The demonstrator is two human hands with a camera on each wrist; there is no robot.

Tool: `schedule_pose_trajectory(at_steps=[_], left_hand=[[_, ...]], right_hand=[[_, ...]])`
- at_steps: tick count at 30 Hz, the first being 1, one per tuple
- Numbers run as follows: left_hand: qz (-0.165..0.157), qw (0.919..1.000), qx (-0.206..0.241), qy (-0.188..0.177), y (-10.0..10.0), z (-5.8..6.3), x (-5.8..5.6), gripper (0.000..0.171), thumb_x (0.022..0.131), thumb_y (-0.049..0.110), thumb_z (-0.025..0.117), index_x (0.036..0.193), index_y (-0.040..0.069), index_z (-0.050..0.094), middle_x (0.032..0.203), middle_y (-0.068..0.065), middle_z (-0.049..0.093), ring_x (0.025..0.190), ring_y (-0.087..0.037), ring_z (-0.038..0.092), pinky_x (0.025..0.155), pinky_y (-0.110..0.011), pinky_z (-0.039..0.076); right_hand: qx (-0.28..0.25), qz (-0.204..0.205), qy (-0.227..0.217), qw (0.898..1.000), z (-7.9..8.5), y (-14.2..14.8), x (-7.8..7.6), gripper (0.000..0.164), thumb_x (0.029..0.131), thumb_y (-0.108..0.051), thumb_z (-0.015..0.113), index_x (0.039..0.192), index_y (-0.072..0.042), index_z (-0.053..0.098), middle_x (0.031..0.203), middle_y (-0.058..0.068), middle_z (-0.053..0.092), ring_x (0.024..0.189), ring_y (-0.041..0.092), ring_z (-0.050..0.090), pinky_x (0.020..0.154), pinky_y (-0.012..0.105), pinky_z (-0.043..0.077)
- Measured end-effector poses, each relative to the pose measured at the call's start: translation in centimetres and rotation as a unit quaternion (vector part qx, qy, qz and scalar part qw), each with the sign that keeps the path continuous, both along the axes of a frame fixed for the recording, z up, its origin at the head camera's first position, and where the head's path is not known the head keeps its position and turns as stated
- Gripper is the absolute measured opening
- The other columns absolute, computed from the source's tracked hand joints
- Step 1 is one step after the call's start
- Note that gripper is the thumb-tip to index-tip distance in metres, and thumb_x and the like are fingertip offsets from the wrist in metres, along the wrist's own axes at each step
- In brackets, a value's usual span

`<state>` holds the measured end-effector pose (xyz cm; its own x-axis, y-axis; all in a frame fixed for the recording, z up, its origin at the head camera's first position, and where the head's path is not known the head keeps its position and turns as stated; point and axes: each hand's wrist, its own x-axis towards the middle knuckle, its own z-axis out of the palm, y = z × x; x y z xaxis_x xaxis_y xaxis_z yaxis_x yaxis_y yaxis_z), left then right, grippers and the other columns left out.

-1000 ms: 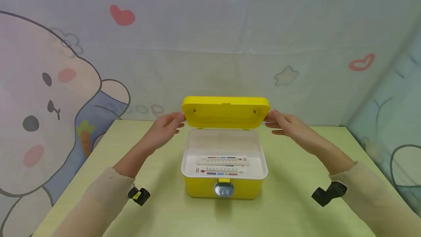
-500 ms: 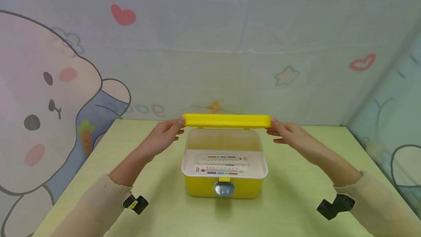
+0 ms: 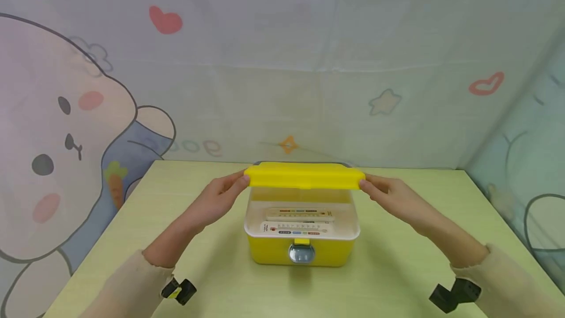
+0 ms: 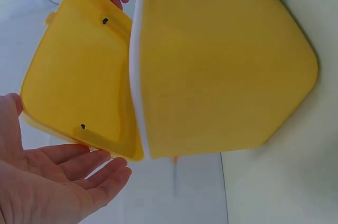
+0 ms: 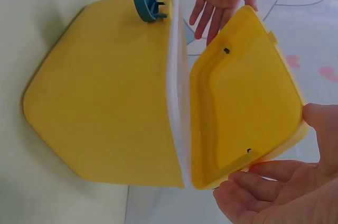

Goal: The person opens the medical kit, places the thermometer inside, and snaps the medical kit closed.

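Observation:
A yellow box (image 3: 328,254) with a white inner rim stands on the table, its hinged yellow lid (image 3: 304,176) partly raised. At the lid's left end my left hand (image 3: 216,202) holds it, thumb on the front corner and fingers along the side edge. My right hand (image 3: 403,205) grips the right end the same way; in the right wrist view its thumb touches the lid's (image 5: 253,86) corner. Inside the box lie a white thermometer (image 3: 295,228) and, behind it, a second thermometer (image 3: 300,215). A clear latch (image 3: 301,253) hangs at the box's front.
The pale green table (image 3: 212,278) extends on both sides of the box. Behind it hangs a printed cloth (image 3: 282,63) with a cartoon animal, close to the table's back edge. A small black camera (image 3: 178,291) sits at each wrist.
The lid has swung forward and down from near upright, with both hands on its ends. Its underside no longer shows in the head view. The box and thermometers have stayed put.

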<state>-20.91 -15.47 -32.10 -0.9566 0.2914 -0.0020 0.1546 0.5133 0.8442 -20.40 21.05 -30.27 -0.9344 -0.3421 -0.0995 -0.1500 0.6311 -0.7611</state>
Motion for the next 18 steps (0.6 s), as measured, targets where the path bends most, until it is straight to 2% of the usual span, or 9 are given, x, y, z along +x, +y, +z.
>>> schedule_pose_trajectory(at_steps=[3,8,13,18], left_hand=[[0.002,0.9999,0.004,0.01,0.0,-0.5,0.5,0.066,0.092,0.055,0.04,0.144,0.015,0.033,0.144,-0.006,0.038,0.13,-0.031,0.038,0.101,-0.055,0.035],[0.006,0.9994,0.016,0.03,0.0,-1.2,1.1,0.061,0.093,0.051,0.044,0.143,0.018,0.035,0.143,-0.004,0.04,0.123,-0.03,0.047,0.099,-0.051,0.04],[0.006,0.9989,0.019,0.041,0.0,-1.8,1.7,0.059,0.092,0.048,0.047,0.142,0.019,0.035,0.138,-0.007,0.046,0.117,-0.029,0.053,0.097,-0.05,0.042],[0.005,0.998,0.003,0.062,-0.2,-2.6,2.1,0.059,0.092,0.044,0.05,0.143,0.018,0.035,0.135,-0.009,0.049,0.12,-0.03,0.05,0.098,-0.05,0.042]], right_hand=[[0.001,0.003,0.021,1.0,-0.4,0.0,0.3,0.068,0.094,-0.051,0.042,0.143,-0.005,0.032,0.144,0.017,0.035,0.129,0.04,0.036,0.097,0.059,0.037],[-0.002,0.008,0.042,0.999,-1.1,0.1,0.8,0.063,0.093,-0.047,0.046,0.143,-0.011,0.033,0.144,0.012,0.038,0.125,0.037,0.043,0.094,0.053,0.043],[-0.016,0.012,0.027,0.999,-1.8,0.3,1.1,0.065,0.092,-0.046,0.05,0.145,-0.014,0.03,0.145,0.011,0.037,0.12,0.035,0.049,0.092,0.048,0.047],[-0.031,0.009,0.012,0.999,-2.6,0.3,1.3,0.067,0.089,-0.048,0.053,0.145,-0.018,0.03,0.146,0.006,0.034,0.117,0.031,0.053,0.091,0.045,0.048]])
